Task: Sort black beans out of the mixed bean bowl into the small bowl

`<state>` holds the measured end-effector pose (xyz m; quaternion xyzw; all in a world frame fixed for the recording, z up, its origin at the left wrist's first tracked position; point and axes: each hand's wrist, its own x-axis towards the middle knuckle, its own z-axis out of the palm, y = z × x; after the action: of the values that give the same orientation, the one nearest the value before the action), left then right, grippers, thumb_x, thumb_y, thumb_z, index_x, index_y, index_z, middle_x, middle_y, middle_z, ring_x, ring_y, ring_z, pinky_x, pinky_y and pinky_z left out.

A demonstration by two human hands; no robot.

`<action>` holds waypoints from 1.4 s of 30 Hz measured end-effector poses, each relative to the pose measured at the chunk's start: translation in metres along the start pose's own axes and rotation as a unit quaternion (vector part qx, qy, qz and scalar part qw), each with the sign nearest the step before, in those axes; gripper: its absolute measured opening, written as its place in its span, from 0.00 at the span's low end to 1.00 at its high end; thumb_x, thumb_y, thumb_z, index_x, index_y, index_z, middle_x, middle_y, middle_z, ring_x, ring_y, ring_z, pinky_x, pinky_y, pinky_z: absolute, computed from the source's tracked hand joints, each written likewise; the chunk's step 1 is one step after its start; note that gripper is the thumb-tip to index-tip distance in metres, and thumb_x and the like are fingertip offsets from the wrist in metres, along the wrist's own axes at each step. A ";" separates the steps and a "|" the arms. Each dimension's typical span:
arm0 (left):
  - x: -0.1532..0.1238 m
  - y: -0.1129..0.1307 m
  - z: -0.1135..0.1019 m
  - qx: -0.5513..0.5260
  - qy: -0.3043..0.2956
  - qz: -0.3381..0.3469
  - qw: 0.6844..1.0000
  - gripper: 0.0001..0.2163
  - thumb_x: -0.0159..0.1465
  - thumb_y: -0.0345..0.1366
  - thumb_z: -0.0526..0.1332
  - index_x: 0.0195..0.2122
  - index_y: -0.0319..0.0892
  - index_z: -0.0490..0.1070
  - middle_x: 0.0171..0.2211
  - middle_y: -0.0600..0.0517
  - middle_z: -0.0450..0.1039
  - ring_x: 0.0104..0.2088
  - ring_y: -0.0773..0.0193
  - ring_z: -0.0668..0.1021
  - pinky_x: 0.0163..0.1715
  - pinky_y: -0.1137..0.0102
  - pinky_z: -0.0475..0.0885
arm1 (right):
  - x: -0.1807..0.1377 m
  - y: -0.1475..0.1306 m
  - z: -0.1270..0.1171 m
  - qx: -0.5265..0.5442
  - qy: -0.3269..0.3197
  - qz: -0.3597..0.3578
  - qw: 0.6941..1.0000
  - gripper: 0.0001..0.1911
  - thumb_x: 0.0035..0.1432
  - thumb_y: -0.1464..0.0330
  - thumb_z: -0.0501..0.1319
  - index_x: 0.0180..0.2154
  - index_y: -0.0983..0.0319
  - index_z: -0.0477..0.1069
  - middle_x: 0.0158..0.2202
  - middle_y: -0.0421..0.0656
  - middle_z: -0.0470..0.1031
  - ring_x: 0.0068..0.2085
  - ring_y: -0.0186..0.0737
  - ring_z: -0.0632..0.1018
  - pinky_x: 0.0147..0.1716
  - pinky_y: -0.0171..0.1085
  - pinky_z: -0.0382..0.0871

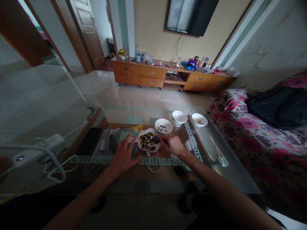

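Head view: my right hand (173, 145) grips a dark utensil (157, 138), tip in the flower-shaped bowl (141, 133) just left of it. My left hand (124, 155) is spread, empty, beside the bowl. White bowl (168, 123) sits just beyond my right hand. Beans (146, 144) look light, hard, slippery: pinch mid-body. Steady bowl by rim.

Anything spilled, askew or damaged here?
No spill stands out around the flower-shaped bowl. One oddity: the wall above the floral sofa has dark, blotchy marks on otherwise plain paint; stains or peeling, can't tell.
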<state>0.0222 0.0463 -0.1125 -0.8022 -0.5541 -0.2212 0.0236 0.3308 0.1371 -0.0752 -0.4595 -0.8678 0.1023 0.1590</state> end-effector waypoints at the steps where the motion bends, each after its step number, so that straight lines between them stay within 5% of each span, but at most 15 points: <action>1: 0.000 0.000 0.000 -0.001 -0.001 -0.002 1.000 0.43 0.67 0.49 0.67 0.76 0.42 0.48 0.77 0.33 0.44 0.73 0.35 0.61 0.69 0.39 0.65 | 0.000 0.000 -0.001 0.001 -0.002 -0.001 1.000 0.12 0.74 0.64 0.61 0.47 0.59 0.82 0.41 0.47 0.87 0.36 0.44 0.85 0.38 0.38 0.75; 9: -0.001 0.001 -0.002 0.000 -0.003 -0.002 1.000 0.44 0.66 0.48 0.68 0.76 0.41 0.48 0.77 0.32 0.44 0.72 0.35 0.62 0.69 0.39 0.66 | 0.003 0.009 -0.012 0.042 0.046 0.017 0.998 0.12 0.73 0.65 0.60 0.44 0.61 0.83 0.39 0.47 0.87 0.34 0.42 0.84 0.36 0.36 0.73; 21: -0.001 0.002 -0.003 0.001 -0.008 -0.004 1.000 0.43 0.67 0.48 0.68 0.76 0.40 0.48 0.77 0.32 0.44 0.73 0.36 0.61 0.70 0.39 0.64 | 0.009 0.003 0.008 0.018 0.036 -0.025 0.999 0.13 0.73 0.64 0.61 0.49 0.57 0.84 0.42 0.47 0.88 0.37 0.46 0.86 0.36 0.41 0.78; 42: 0.000 0.002 -0.002 -0.009 0.000 -0.001 1.000 0.44 0.65 0.47 0.70 0.76 0.40 0.49 0.76 0.31 0.45 0.72 0.35 0.62 0.68 0.40 0.67 | 0.013 0.004 0.007 -0.007 0.016 -0.030 0.999 0.12 0.73 0.66 0.61 0.48 0.58 0.84 0.41 0.47 0.88 0.37 0.46 0.86 0.35 0.40 0.77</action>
<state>0.0234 0.0447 -0.1098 -0.8015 -0.5530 -0.2269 0.0160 0.3246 0.1498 -0.0802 -0.4357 -0.8795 0.0836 0.1724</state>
